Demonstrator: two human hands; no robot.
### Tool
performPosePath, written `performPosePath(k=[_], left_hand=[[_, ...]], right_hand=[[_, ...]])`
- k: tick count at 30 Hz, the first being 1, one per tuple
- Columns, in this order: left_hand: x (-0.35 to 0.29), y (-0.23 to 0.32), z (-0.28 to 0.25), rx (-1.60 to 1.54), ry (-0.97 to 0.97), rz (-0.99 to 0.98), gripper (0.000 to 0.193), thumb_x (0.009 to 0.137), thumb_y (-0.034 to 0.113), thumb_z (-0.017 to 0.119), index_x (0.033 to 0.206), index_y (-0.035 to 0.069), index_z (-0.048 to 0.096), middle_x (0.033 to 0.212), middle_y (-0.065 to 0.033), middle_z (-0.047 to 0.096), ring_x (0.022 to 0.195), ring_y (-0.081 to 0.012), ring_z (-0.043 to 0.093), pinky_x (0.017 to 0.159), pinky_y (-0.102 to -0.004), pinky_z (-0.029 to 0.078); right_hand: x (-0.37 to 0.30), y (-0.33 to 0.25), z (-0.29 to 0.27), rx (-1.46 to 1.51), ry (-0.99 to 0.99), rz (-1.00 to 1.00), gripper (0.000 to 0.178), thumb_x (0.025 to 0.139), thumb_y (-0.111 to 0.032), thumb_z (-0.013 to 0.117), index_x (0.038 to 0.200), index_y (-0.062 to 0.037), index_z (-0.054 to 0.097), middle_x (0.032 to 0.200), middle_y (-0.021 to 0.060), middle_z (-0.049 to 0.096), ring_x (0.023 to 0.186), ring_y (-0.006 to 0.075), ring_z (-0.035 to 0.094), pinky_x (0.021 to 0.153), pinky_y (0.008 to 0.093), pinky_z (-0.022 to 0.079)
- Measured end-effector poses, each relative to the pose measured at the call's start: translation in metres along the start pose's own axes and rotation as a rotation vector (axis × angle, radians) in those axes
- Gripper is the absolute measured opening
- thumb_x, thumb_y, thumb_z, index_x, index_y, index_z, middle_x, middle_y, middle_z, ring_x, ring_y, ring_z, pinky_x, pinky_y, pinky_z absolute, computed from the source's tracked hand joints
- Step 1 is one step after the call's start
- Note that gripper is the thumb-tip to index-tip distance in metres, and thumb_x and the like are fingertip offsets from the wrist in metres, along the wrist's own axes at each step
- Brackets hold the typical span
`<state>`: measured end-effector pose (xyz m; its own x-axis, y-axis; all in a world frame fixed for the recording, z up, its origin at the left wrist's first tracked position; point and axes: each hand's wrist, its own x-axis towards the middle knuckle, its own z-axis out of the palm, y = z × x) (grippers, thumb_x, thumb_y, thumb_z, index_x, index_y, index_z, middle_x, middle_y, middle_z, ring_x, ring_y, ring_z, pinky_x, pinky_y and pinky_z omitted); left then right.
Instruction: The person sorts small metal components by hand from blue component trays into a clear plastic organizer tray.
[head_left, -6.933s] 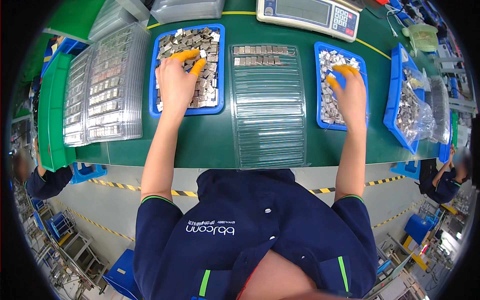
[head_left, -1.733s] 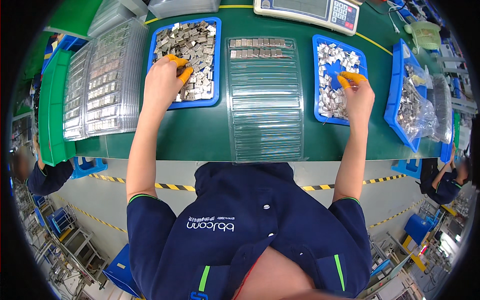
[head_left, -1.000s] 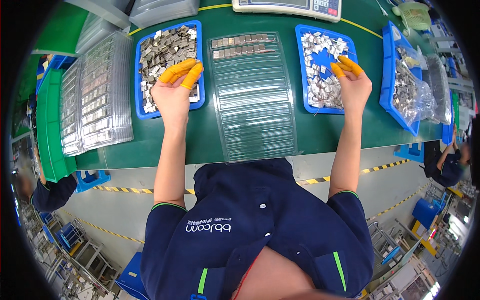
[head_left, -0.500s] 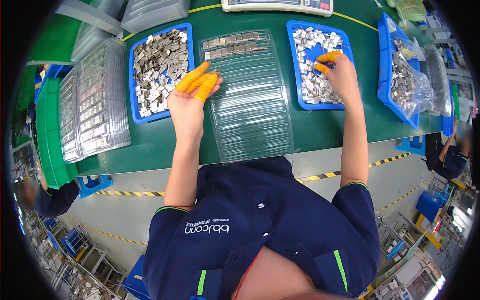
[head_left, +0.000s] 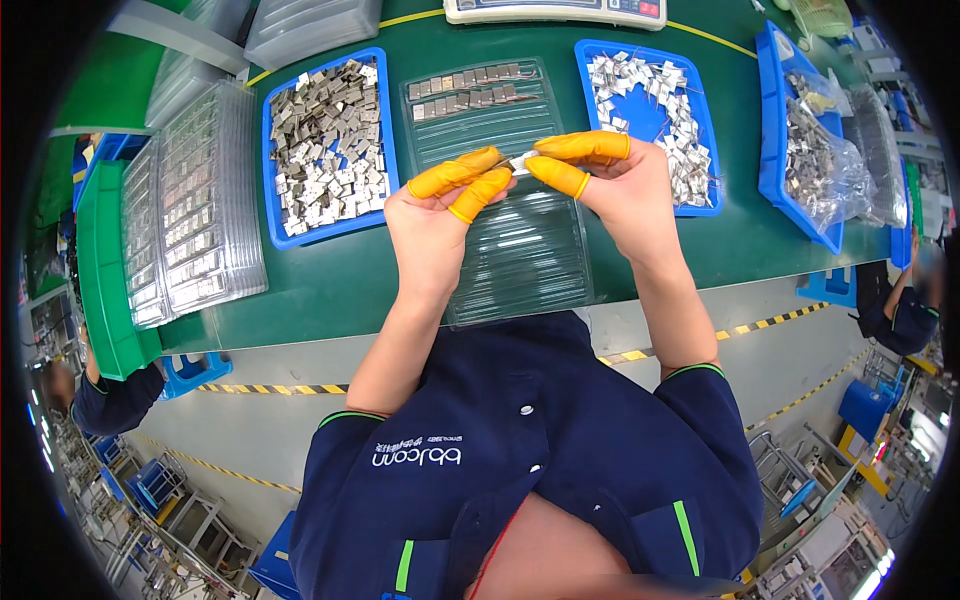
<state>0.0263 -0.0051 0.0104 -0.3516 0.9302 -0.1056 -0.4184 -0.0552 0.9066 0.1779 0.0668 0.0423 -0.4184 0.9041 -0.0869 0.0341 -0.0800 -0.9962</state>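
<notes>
Over the clear ribbed tray, both my hands meet, with yellow finger cots on the fingers and thumbs. My left hand is closed in a pinch on a small grey metal shell. Facing it, my right hand pinches a small white connector. The two pieces touch or nearly touch; how far one sits in the other is too small to tell. At the tray's far end lie two rows of grey metal pieces, with thin wires at their right ends.
Left of the tray, a blue bin holds loose metal shells. Another blue bin on the right has white wired connectors. Filled clear trays are stacked far left by a green bin. A scale stands behind; a bagged blue bin is far right.
My right hand has come left out of the connector bin, bringing a white connector. My left hand has moved right with the metal shell, and the two now meet over the clear tray.
</notes>
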Motion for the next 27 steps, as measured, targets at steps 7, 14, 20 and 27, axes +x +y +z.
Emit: performPosePath(k=[7,14,20,27], left_hand=[[-0.001,-0.005,-0.005,0.048,-0.019,0.010,0.023,0.076,-0.004,0.065,0.098,-0.009,0.061,0.090,-0.0164,0.064,0.081,-0.0238,0.065,0.074,-0.0293,0.053],[-0.004,-0.005,-0.009,0.141,-0.009,0.037,0.022,0.074,-0.005,0.065,0.096,-0.008,0.062,0.092,-0.0151,0.064,0.085,-0.0208,0.064,0.077,-0.0291,0.052],[-0.002,-0.007,-0.010,0.171,-0.049,0.080,0.021,0.075,-0.006,0.065,0.096,-0.008,0.062,0.092,-0.0151,0.064,0.085,-0.0210,0.064,0.078,-0.0296,0.052],[-0.005,-0.019,0.000,-0.022,0.072,0.035,0.022,0.076,-0.006,0.064,0.097,-0.008,0.061,0.093,-0.0165,0.064,0.082,-0.0237,0.064,0.078,-0.0315,0.052]], right_hand=[[0.003,0.005,-0.001,0.013,0.019,0.042,0.019,0.071,-0.004,0.071,0.088,0.0027,0.067,0.083,0.0079,0.067,0.075,0.0105,0.062,0.071,0.0216,0.049],[0.004,-0.001,-0.002,-0.151,-0.058,0.098,0.020,0.070,-0.005,0.072,0.087,0.0035,0.067,0.082,0.0077,0.067,0.076,0.0107,0.062,0.070,0.0220,0.050],[-0.003,0.011,0.000,0.112,-0.069,0.126,0.020,0.073,0.002,0.068,0.092,0.0050,0.064,0.090,0.0115,0.065,0.081,0.0140,0.062,0.076,0.0241,0.049],[-0.015,0.026,0.018,0.280,0.124,0.019,0.018,0.073,0.003,0.067,0.091,0.0043,0.064,0.092,0.0105,0.064,0.085,0.0141,0.060,0.080,0.0259,0.047]])
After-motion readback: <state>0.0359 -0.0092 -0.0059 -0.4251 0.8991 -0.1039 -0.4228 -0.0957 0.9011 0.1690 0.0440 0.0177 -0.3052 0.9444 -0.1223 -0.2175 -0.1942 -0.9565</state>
